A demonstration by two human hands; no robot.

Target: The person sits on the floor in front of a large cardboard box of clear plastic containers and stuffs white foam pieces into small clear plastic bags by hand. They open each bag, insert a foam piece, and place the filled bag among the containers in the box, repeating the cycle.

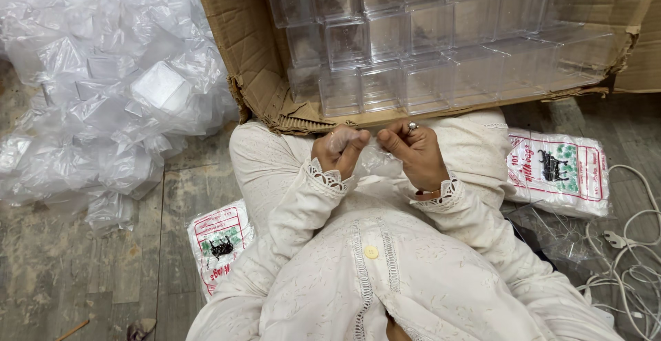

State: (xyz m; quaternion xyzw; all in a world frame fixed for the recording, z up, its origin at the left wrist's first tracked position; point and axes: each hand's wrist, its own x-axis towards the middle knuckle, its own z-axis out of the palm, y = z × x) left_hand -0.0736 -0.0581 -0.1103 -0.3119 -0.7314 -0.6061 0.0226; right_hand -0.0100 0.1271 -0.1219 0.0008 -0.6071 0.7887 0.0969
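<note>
Big torn cardboard box (248,52) lying open at the top of the floor (82,272), packed with rows of clear plastic boxes (427,45). Huge heap of bagged-up clear boxes (103,86) fills the floor's upper left corner. Two flat printed packs of bags, one near the bottom edge (219,243), one by the right edge (558,172). White cables (637,244) tangled in the lower right corner.

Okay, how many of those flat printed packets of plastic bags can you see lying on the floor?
2. One printed packet lies on the floor off the person's right side, beside the white cable. The other printed packet is at the left side, partly under the sleeve. More may be hidden.
</note>
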